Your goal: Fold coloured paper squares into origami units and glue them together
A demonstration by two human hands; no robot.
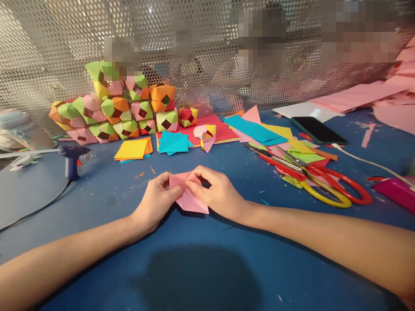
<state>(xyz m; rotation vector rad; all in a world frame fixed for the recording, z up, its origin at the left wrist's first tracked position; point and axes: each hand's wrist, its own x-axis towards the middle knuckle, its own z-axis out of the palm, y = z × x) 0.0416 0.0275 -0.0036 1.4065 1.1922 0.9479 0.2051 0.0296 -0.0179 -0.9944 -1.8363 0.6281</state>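
A pink paper piece (189, 199), partly folded, lies on the blue table (207, 268) between my hands. My left hand (157, 201) pinches its left edge with curled fingers. From the right, my right hand (217, 192) presses thumb and fingers onto the paper's top. Both hands rest on the table surface.
A stack of folded paper cubes (113, 108) stands at the back left against a perforated metal screen. Paper squares in yellow (132, 149), teal (173, 141) and red lie behind my hands. Red and yellow scissors (317, 181), a phone (317, 129) and a glue gun (73, 157) lie around.
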